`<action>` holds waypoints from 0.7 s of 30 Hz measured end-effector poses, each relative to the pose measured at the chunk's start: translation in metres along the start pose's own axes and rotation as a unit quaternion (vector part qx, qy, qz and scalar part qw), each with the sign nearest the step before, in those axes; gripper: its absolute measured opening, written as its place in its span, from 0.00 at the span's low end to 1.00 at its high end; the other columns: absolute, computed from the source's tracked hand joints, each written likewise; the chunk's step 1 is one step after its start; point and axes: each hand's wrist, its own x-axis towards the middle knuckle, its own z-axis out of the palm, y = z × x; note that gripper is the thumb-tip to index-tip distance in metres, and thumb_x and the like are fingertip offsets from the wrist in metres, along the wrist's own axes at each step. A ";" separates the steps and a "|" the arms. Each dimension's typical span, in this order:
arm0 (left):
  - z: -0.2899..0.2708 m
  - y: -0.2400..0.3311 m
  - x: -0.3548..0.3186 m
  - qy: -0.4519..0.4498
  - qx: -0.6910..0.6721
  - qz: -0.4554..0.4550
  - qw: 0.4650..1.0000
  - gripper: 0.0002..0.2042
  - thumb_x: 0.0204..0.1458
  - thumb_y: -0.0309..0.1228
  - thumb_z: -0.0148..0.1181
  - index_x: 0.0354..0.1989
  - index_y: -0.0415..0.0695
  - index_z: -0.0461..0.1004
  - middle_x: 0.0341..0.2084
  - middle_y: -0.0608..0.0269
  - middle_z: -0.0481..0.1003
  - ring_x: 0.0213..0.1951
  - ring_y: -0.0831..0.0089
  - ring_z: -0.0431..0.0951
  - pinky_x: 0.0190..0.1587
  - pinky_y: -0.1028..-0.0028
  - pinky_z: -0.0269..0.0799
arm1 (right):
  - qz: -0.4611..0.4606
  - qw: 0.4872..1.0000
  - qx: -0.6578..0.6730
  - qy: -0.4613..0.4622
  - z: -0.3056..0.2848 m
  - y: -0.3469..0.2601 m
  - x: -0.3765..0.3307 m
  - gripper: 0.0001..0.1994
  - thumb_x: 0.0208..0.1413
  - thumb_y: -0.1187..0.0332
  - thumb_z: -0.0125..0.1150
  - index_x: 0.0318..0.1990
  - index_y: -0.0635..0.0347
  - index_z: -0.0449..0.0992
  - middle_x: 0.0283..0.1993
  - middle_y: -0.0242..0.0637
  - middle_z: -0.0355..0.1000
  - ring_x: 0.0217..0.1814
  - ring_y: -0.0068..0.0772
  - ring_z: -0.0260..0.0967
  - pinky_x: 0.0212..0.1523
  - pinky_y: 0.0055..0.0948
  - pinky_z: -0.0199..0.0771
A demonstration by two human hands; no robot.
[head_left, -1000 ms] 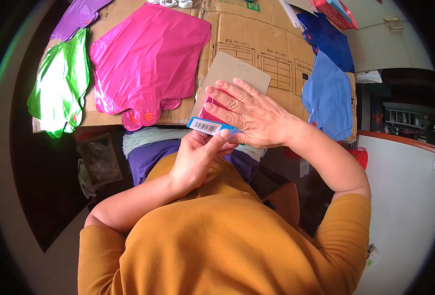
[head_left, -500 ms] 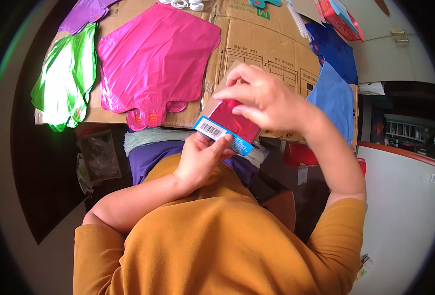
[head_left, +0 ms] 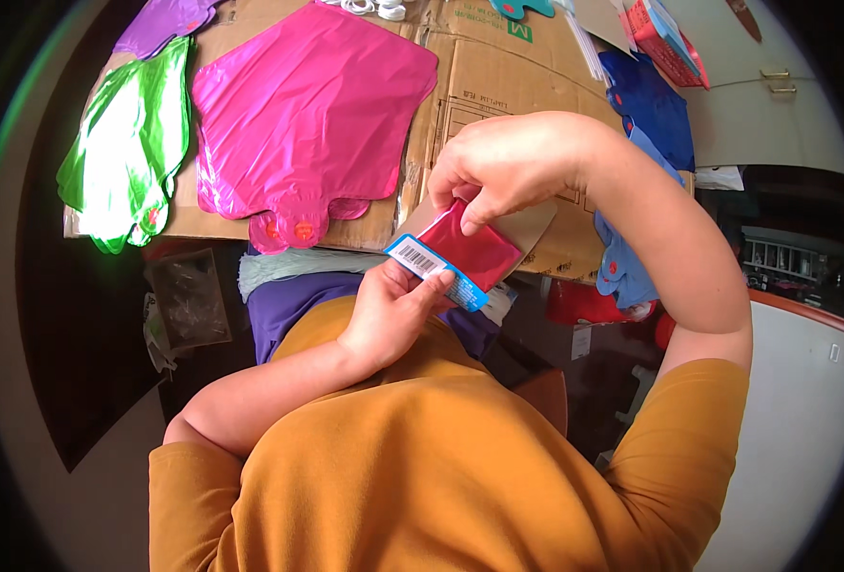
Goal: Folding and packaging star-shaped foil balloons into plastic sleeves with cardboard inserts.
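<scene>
My left hand (head_left: 391,310) grips a small packet by its blue and white card header (head_left: 436,271), thumb on top and the other fingers underneath. A folded dark red foil piece (head_left: 489,250) lies against the packet. From above, my right hand (head_left: 498,176) bends down with thumb and fingers closed at the foil's upper edge. Its fingertips are partly hidden. Left of my hands, a large pink foil piece (head_left: 308,114), like a flat uninflated balloon, is spread out with its rounded tabs toward me.
Flattened cardboard (head_left: 498,71) covers the table. Around it lie a green foil piece (head_left: 126,143), a purple one (head_left: 164,24), dark blue foil (head_left: 651,105) and light blue foil (head_left: 622,267). White ribbon coils (head_left: 365,8) and a red basket (head_left: 665,43) sit at the back.
My right hand has turned downward, its elbow swinging out to the right, and its fingers have closed at the red foil's upper edge. The left hand still holds the packet.
</scene>
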 end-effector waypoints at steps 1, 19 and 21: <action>0.000 0.001 -0.001 0.001 0.000 0.000 1.000 0.07 0.59 0.29 0.57 0.42 0.40 0.74 0.34 0.65 0.79 0.34 0.79 0.79 0.38 0.77 0.77 | 0.012 1.000 0.003 -0.015 -0.002 -0.003 0.002 0.13 0.43 0.63 0.68 0.30 0.64 0.76 0.28 0.44 0.72 0.34 0.42 0.70 0.35 0.37 0.69; -0.001 0.003 0.002 -0.005 -0.032 -0.017 0.999 0.09 0.60 0.27 0.54 0.44 0.36 0.73 0.36 0.61 0.79 0.36 0.75 0.80 0.40 0.74 0.78 | -0.074 0.864 -0.267 0.420 0.113 -0.025 -0.027 0.35 0.47 0.56 0.63 0.62 0.62 0.63 0.68 0.43 0.57 0.70 0.44 0.53 0.69 0.46 0.47; 0.001 0.004 0.001 0.001 -0.033 -0.043 0.999 0.10 0.61 0.28 0.53 0.46 0.37 0.73 0.37 0.60 0.79 0.36 0.76 0.80 0.41 0.74 0.77 | -0.076 0.899 -0.217 0.374 0.131 -0.011 -0.015 0.42 0.48 0.50 0.61 0.67 0.63 0.55 0.72 0.44 0.50 0.74 0.45 0.45 0.72 0.47 0.39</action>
